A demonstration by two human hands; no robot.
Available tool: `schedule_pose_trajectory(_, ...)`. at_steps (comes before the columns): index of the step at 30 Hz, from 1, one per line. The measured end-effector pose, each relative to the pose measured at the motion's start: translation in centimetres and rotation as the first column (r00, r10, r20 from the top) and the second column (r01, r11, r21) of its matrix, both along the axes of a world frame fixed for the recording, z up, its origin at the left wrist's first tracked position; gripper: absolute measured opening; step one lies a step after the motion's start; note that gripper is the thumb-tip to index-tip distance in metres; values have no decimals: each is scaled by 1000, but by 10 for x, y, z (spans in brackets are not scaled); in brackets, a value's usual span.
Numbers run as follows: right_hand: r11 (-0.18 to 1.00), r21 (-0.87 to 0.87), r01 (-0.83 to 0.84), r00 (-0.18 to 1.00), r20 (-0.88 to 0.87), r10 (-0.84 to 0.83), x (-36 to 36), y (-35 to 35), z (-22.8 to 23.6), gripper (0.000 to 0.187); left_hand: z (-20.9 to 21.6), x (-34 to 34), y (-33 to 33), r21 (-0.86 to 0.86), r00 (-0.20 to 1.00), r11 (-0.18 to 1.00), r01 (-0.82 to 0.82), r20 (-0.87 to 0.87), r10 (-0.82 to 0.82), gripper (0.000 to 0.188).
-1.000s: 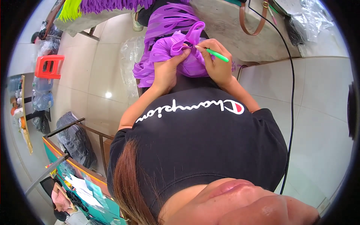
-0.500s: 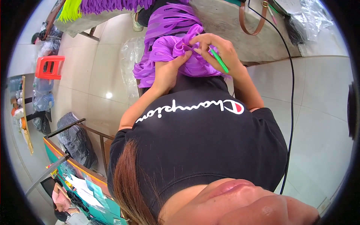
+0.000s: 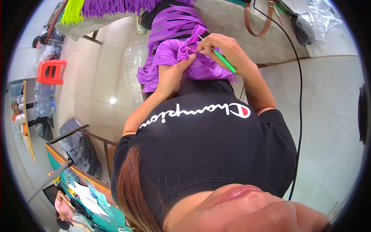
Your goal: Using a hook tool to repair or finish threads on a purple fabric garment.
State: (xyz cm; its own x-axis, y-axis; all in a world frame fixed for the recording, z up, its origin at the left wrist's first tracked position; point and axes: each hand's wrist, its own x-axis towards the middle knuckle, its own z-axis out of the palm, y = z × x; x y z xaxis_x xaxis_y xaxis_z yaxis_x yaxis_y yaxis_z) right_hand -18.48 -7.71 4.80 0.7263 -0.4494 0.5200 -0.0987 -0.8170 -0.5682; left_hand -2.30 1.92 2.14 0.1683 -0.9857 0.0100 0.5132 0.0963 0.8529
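Note:
A bundle of purple strip-cut fabric (image 3: 170, 46) lies on my lap at the top middle of the head view. My left hand (image 3: 172, 75) pinches a loop of this purple fabric from below. My right hand (image 3: 226, 48) grips a green-handled crochet hook (image 3: 224, 62), its thin metal tip poking into a purple loop beside my left thumb. Both forearms reach up from my black shirt (image 3: 205, 143). More purple strips (image 3: 127, 5) and yellow-green strips (image 3: 73, 9) hang at the top edge.
A grey table (image 3: 239, 27) with a brown bag strap (image 3: 257, 23) and clear plastic bags (image 3: 313, 17) stands at top right. A black cable (image 3: 299, 96) runs down the tiled floor. A red stool (image 3: 52, 71), dark bags (image 3: 79, 147) and a green-topped desk (image 3: 89, 193) are on the left.
My right hand has turned the green hook from pointing right to slanting down, its tip now in the purple loop. My left hand has shifted slightly on the fabric.

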Motion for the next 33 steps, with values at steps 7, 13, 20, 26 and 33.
schedule_pose_trajectory(7,991,102,-84,996,29,82,-3,1,7,22,-2,1,1,34,997,999,-4,71,1,23)
schedule_pose_trajectory(13,989,-148,-16,999,-35,11,1,4,-4,17,3,0,1,71,994,996,60,87,-66,26)
schedule_pose_trajectory(20,970,-235,55,997,73,-39,10,3,-6,17,0,0,0,92,993,995,49,104,-59,27)
schedule_pose_trajectory(26,998,-57,-4,994,113,11,2,3,-4,16,-13,1,0,119,998,991,-58,10,57,22)
schedule_pose_trajectory(33,913,400,-85,937,343,-63,-50,-6,-10,56,-12,5,0,112,988,990,-90,-116,103,16)
